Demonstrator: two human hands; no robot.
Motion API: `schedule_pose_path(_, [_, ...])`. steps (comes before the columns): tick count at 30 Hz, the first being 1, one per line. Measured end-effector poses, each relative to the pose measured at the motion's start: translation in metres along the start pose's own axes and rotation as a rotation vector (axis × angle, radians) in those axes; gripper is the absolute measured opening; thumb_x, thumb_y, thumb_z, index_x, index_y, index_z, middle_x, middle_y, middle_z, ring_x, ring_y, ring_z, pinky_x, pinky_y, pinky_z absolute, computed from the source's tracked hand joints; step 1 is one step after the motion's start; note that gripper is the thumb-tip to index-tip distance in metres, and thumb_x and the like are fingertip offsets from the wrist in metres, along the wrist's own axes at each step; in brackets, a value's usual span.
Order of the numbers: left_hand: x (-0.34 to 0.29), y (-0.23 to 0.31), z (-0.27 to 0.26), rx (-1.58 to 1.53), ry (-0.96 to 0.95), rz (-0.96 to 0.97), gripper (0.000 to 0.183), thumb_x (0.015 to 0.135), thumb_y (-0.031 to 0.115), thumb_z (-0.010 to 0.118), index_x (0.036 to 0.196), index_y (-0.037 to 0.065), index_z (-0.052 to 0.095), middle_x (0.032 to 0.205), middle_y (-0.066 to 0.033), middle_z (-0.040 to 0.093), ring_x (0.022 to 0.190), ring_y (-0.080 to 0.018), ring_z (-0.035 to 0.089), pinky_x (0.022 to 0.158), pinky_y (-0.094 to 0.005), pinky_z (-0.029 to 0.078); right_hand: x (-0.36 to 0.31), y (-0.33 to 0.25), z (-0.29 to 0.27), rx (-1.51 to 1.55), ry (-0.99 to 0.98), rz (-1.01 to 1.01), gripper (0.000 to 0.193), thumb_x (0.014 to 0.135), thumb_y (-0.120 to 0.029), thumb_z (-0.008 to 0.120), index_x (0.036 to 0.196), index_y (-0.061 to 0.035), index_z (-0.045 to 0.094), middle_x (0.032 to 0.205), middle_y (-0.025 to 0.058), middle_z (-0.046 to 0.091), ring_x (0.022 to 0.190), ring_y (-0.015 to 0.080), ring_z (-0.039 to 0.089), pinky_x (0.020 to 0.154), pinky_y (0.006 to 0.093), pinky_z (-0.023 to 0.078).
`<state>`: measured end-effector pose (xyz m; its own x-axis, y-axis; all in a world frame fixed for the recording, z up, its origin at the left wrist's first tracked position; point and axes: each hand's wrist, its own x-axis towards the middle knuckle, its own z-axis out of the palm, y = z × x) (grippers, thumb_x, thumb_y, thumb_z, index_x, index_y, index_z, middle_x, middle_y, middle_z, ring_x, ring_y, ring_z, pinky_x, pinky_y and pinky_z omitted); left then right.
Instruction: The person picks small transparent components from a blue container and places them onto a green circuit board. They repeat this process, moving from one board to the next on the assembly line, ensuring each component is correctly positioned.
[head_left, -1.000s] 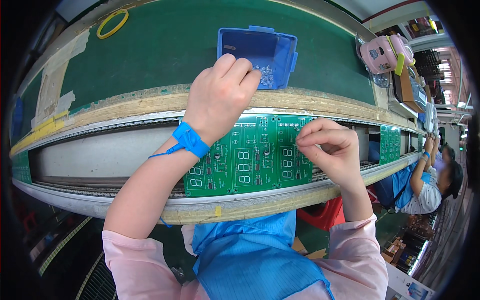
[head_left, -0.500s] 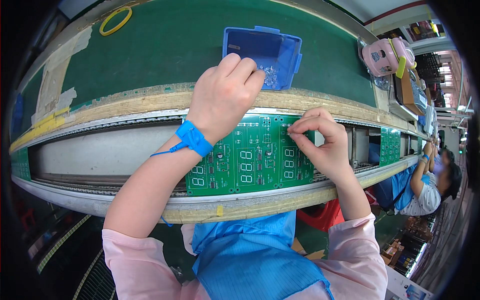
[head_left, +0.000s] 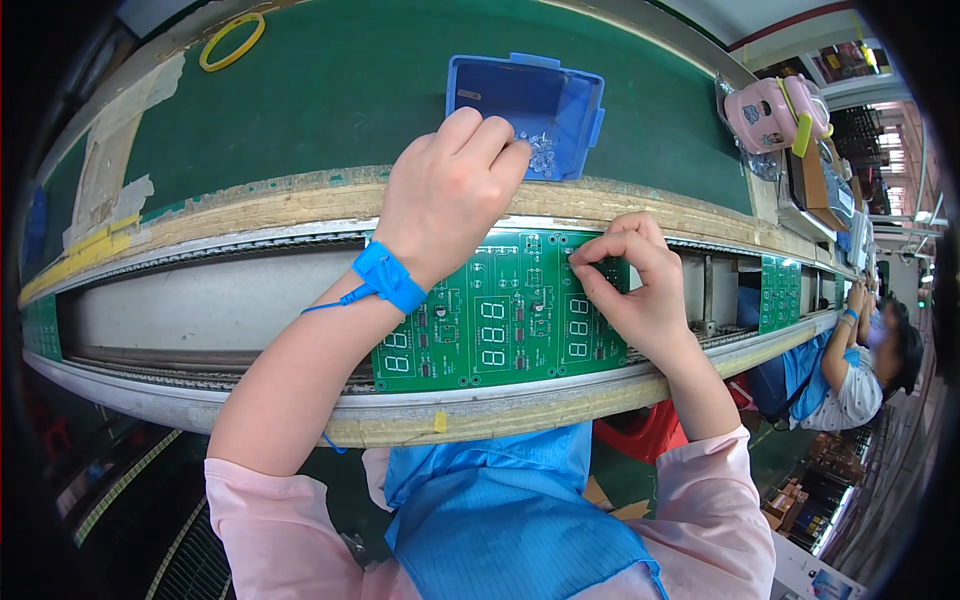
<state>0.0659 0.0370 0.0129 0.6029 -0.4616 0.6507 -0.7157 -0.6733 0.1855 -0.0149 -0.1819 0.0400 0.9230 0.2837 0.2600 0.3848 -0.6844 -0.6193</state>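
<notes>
A green circuit board panel with white digit outlines and small parts lies across the rails in front of me. My right hand pinches thumb and index finger together at the panel's upper right; whatever is between the fingertips is too small to make out. My left hand, a blue strap round its wrist, hangs knuckles up above the near left side of a blue bin. Its fingers are curled closed, and their tips and anything in them are hidden. Small clear parts lie in the bin.
A yellow ring lies on the green bench top at the far left. More green boards sit along the rails to the right. A pink container stands at the back right. A co-worker sits farther right.
My right hand has shifted slightly left, its pinched fingertips now nearer the panel's surface. My left hand stays over the bin almost unmoved.
</notes>
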Motion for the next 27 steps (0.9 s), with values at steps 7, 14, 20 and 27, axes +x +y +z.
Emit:
schedule_pose_path(7, [0.000, 0.000, 0.000, -0.001, 0.006, 0.001, 0.026, 0.068, 0.002, 0.066, 0.094, 0.004, 0.070, 0.092, -0.0042, 0.062, 0.085, -0.0215, 0.058, 0.065, -0.0321, 0.053, 0.004, -0.007, -0.002, -0.019, -0.023, -0.028, 0.020, 0.072, 0.005, 0.074, 0.088, -0.0047, 0.068, 0.084, 0.0074, 0.060, 0.086, 0.0236, 0.059, 0.072, 0.0331, 0.049])
schedule_pose_path(14, [-0.001, 0.000, 0.001, -0.005, 0.007, -0.005, 0.027, 0.068, 0.002, 0.067, 0.095, 0.004, 0.071, 0.092, -0.0044, 0.062, 0.085, -0.0219, 0.059, 0.065, -0.0326, 0.053, 0.008, -0.017, -0.005, -0.202, -0.081, -0.176, 0.023, 0.072, 0.005, 0.072, 0.092, -0.0062, 0.067, 0.080, 0.0076, 0.063, 0.085, 0.0265, 0.059, 0.074, 0.0371, 0.048])
schedule_pose_path(20, [0.000, 0.001, 0.000, -0.009, 0.007, -0.001, 0.027, 0.068, 0.001, 0.067, 0.095, 0.004, 0.071, 0.092, -0.0046, 0.062, 0.085, -0.0221, 0.058, 0.065, -0.0327, 0.053, 0.009, -0.021, -0.004, -0.256, -0.054, -0.191, 0.028, 0.071, 0.007, 0.072, 0.095, -0.0058, 0.065, 0.082, 0.0081, 0.065, 0.087, 0.0276, 0.060, 0.078, 0.0371, 0.048])
schedule_pose_path(27, [-0.001, 0.000, 0.001, -0.005, 0.010, -0.003, 0.027, 0.069, 0.001, 0.068, 0.096, 0.004, 0.071, 0.091, -0.0046, 0.062, 0.085, -0.0221, 0.058, 0.066, -0.0329, 0.053, -0.003, -0.023, -0.022, -0.184, -0.017, 0.163, 0.029, 0.075, 0.003, 0.074, 0.101, -0.0040, 0.063, 0.084, 0.0094, 0.067, 0.072, 0.0231, 0.064, 0.063, 0.0339, 0.051])
